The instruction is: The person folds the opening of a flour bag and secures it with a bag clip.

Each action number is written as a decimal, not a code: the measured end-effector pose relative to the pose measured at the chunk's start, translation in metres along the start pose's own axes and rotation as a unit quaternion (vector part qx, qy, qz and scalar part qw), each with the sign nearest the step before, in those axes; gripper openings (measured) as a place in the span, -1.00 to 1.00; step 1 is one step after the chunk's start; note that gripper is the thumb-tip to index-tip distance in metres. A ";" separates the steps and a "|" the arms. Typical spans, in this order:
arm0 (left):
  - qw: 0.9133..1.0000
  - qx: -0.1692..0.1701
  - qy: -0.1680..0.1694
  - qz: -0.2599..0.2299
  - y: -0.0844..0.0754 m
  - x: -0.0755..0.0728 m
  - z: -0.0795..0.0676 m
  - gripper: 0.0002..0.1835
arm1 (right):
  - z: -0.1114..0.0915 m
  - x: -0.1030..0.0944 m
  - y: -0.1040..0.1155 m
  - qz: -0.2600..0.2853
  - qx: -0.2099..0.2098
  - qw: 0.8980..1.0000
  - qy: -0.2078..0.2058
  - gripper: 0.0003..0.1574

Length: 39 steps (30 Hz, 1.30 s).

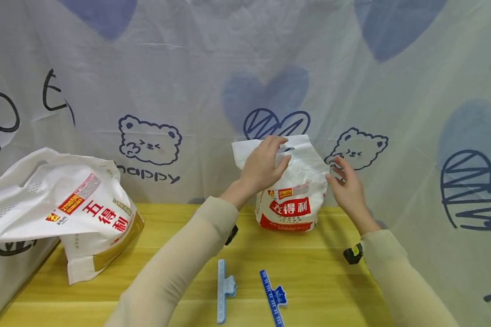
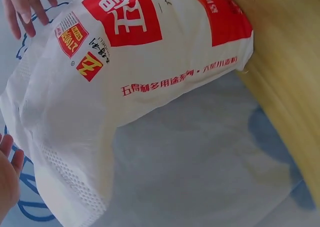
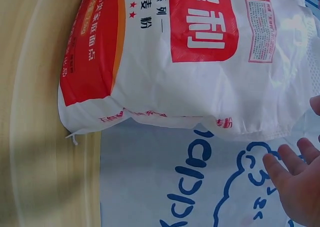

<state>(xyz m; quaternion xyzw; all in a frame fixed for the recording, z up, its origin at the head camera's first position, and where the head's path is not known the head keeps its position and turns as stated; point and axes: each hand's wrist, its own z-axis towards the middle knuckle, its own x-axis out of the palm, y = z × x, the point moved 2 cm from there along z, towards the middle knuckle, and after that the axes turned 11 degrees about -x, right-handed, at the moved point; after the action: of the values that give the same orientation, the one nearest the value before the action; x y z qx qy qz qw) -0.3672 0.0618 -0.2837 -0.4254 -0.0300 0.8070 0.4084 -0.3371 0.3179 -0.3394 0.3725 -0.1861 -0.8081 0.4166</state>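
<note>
A white-and-red flour bag (image 1: 300, 175) stands upright on the table against the back cloth, its top flattened, with a handle slot near the upper edge. My left hand (image 1: 263, 161) is at the bag's upper left, fingers loosely bent; in the left wrist view a gap shows between that hand (image 2: 7, 179) and the bag's top. Beside the bag's upper right edge is my right hand (image 1: 348, 188), fingers spread. The right wrist view has this hand (image 3: 300, 187) with nothing in its grasp; whether a fingertip touches the bag I cannot tell.
A second white flour bag (image 1: 94, 204) with a gold base leans at the left of the wooden table (image 1: 167, 254). Nearer the front lie a light blue clip (image 1: 221, 290) and a dark blue clip (image 1: 273, 295). Printed cloth (image 1: 196, 91) hangs close behind.
</note>
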 end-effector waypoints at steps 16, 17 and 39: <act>0.992 -0.004 0.046 0.119 -0.015 0.010 0.029 -0.36 | 0.013 0.009 -0.014 -0.023 0.044 0.997 0.051 -0.21; 0.991 -0.006 0.052 0.125 -0.014 0.011 0.030 -0.34 | 0.014 0.009 -0.014 -0.023 0.045 0.997 0.055 -0.21; 0.990 0.019 0.045 0.132 -0.007 0.019 0.021 -0.20 | 0.002 0.011 -0.020 -0.034 0.064 0.995 0.075 -0.27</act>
<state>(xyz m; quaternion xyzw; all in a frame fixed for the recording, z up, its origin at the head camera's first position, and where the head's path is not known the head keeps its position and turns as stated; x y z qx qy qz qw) -0.3834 0.0864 -0.2802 -0.4538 0.0599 0.8344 0.3070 -0.3532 0.3202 -0.3551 0.4637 -0.1928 -0.7782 0.3772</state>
